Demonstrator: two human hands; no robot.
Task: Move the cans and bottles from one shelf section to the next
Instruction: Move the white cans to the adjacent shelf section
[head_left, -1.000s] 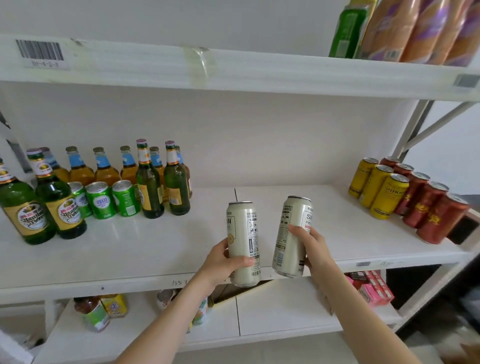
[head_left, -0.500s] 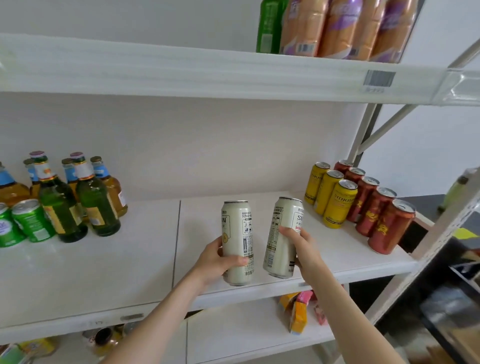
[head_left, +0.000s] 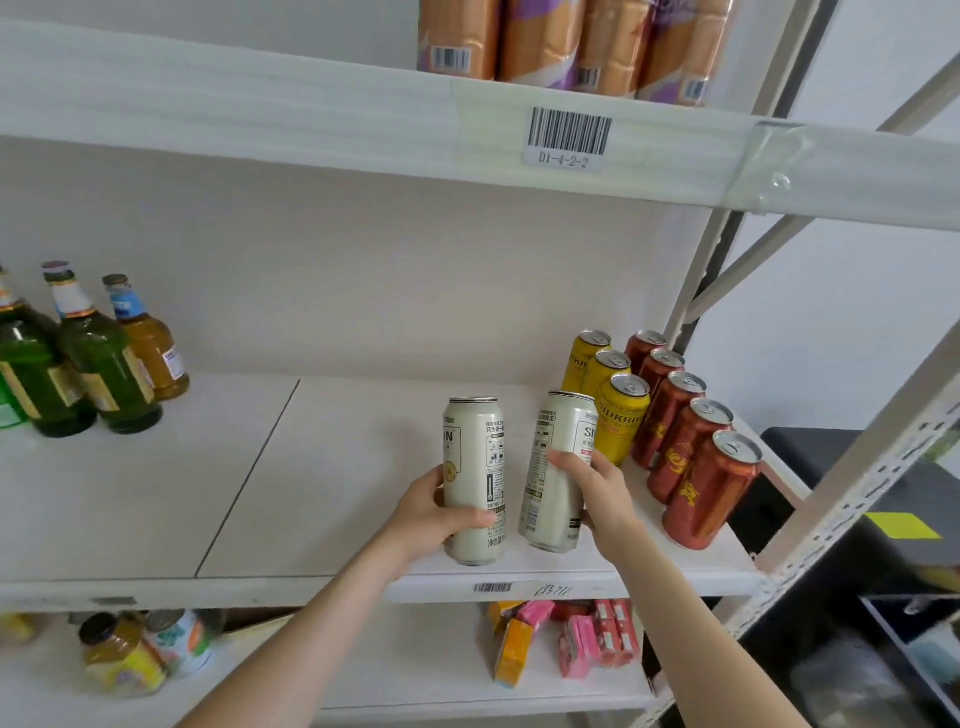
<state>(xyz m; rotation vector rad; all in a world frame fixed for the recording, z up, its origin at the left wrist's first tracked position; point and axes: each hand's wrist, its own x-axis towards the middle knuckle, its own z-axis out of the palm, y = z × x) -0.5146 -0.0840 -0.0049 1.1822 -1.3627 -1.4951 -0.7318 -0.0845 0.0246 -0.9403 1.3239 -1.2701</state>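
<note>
Cream can (head_left: 474, 457) in left hand (head_left: 423, 519), twin can (head_left: 550, 499) (tilted) in right hand (head_left: 605, 499)

A label (head_left: 568, 137) on the upper shelf edge (head_left: 260, 104), well above both hands, carries a barcode and the code "D1-4-2-2". The left cream can (head_left: 474, 467), held in the left hand (head_left: 428, 519), shows a large "N" and Chinese print too fine to read. The right cream can (head_left: 558, 467), in the right hand (head_left: 602, 493), shows "SI". Just beyond the right hand, the nearest yellow can (head_left: 621, 415) reads "IDKRO", cut off at both ends. Below the hands, the lower shelf edge (head_left: 649, 584) bears a small barcode (head_left: 492, 587) and a handwritten number (head_left: 553, 590), perhaps "133 211".
</note>
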